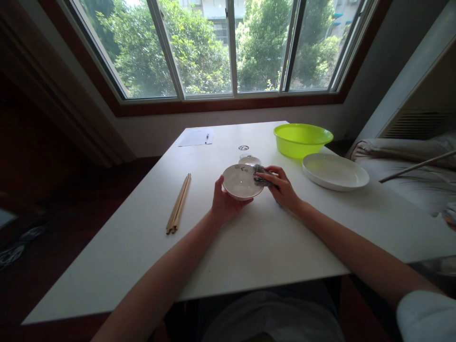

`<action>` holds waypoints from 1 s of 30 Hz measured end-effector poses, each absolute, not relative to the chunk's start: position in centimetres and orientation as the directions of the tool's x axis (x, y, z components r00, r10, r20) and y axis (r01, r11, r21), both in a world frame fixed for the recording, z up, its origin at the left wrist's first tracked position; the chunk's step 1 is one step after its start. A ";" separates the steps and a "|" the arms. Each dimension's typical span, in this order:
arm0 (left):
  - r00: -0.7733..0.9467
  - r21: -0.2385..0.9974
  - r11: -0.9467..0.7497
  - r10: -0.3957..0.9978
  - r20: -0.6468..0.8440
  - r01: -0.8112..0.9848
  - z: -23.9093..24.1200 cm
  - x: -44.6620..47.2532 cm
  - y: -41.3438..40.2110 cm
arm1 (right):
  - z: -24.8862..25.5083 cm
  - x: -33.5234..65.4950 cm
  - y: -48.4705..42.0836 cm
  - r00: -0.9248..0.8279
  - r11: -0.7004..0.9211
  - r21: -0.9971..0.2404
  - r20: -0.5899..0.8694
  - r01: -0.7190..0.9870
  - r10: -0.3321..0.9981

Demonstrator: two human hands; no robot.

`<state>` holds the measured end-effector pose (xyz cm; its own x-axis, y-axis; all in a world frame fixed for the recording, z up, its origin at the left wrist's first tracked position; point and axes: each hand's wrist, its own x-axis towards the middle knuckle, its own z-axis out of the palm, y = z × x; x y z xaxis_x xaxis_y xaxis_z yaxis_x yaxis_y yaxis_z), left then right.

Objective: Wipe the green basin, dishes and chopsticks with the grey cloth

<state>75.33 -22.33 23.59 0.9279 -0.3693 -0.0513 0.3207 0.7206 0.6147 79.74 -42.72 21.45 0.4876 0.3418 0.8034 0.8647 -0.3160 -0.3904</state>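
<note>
A: Where is the patterned bowl (242, 184)?
B: Above the white table (142, 261), tilted, in the left hand (227, 205): thumb at the rim, fingers curled beneath.
A: The right hand (283, 187)?
B: Fingers closed on a grey wad (261, 175), cloth or scourer, touching the bowl's right side. Chopsticks (178, 204) lie to the left; a lime-green basin (302, 142) and white dish (335, 171) stand right.

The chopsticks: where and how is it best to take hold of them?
Probably around the middle, from above, pinched across both long sides: the chopsticks lie flat on the table in a narrow bundle, nearer the left hand than the right hand.
</note>
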 end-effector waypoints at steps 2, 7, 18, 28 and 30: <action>0.920 0.588 0.733 -0.389 -0.051 0.342 23.6 75.3 -22.4 | 21.7 79.6 -42.6 0.479 -0.310 -0.383 0.805 0.870 0.350; 0.917 0.523 0.770 -0.393 -0.064 0.366 23.4 75.5 -22.5 | 22.0 79.0 -42.1 0.474 -0.306 -0.380 0.809 0.873 0.346; 0.945 0.453 0.833 -0.316 -0.079 0.317 23.2 75.7 -22.6 | 22.5 78.9 -42.2 0.461 -0.321 -0.346 0.777 0.881 0.428; 0.893 0.482 0.757 -0.423 -0.152 0.441 23.7 75.3 -22.6 | 24.0 79.1 -43.1 0.412 -0.364 -0.241 0.746 0.900 0.523; 0.876 0.479 0.740 -0.456 -0.160 0.472 23.5 75.4 -22.5 | 24.1 79.3 -43.3 0.396 -0.369 -0.214 0.743 0.905 0.540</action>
<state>75.35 -22.49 23.51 0.8758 -0.4556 -0.1597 0.4722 0.7397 0.4794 79.34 -43.26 24.12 0.3960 0.5396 0.7430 0.9045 -0.3687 -0.2143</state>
